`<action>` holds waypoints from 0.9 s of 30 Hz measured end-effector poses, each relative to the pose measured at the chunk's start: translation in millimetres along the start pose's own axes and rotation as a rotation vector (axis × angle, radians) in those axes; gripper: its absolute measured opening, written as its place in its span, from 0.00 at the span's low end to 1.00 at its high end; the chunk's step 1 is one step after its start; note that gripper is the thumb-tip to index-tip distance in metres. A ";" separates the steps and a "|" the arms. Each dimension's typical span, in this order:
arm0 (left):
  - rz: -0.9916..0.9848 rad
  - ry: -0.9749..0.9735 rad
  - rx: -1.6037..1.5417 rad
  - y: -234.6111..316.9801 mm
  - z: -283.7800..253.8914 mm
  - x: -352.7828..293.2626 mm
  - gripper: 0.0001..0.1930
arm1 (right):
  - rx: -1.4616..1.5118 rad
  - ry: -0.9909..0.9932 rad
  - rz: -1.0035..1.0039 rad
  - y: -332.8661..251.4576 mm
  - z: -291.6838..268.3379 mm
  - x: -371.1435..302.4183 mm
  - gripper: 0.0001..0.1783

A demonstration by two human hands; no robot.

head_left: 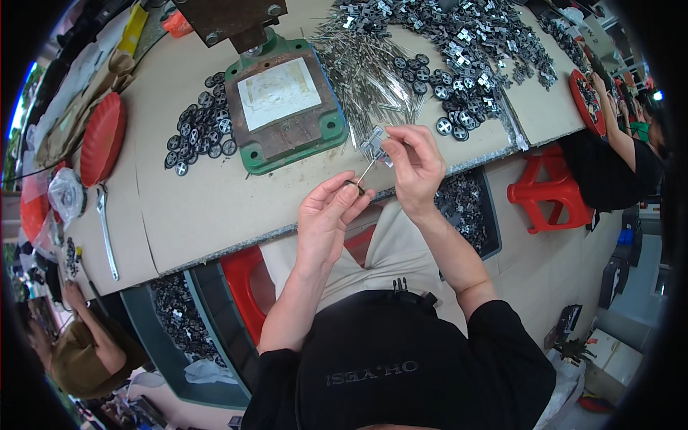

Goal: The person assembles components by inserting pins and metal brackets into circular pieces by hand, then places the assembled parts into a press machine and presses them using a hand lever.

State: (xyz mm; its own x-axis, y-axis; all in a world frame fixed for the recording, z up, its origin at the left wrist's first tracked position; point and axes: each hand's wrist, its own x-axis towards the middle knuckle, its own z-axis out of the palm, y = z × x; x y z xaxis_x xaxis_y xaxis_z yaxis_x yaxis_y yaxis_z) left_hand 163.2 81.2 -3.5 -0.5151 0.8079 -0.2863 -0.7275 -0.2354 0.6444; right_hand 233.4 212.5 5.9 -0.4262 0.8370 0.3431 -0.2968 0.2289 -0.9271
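Observation:
Over the table's front edge, my left hand pinches a small black wheel between thumb and fingers. From the wheel a thin metal rod slants up toward a small grey plastic part. My right hand grips that part with thumb and forefinger. The rod's upper end meets the part; how deep it sits cannot be made out. Just beyond my hands lies a heap of loose metal rods.
A green-based press stands ahead, with black wheels left of it and more wheels at right. Plastic parts are heaped behind. A wrench and red tray lie left. Co-workers sit at both sides.

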 end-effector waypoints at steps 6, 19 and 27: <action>0.030 -0.005 0.034 -1.6 -1.5 -1.1 0.14 | 0.050 -0.038 0.003 0.8 3.1 -3.7 0.08; 0.058 -0.021 0.098 5.9 1.2 -5.9 0.15 | 0.024 -0.092 -0.132 -0.1 -7.7 -6.7 0.09; 0.438 0.032 0.563 -6.6 7.4 -8.7 0.14 | 0.175 -0.049 0.052 2.6 -8.7 -7.5 0.08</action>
State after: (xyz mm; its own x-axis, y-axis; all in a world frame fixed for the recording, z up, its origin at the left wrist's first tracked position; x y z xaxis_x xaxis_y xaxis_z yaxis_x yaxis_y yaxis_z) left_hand 175.9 79.7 0.0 -0.7258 0.6846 0.0673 -0.1108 -0.2129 0.9708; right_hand 243.3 211.1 -0.4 -0.4851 0.8191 0.3063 -0.4159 0.0920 -0.9048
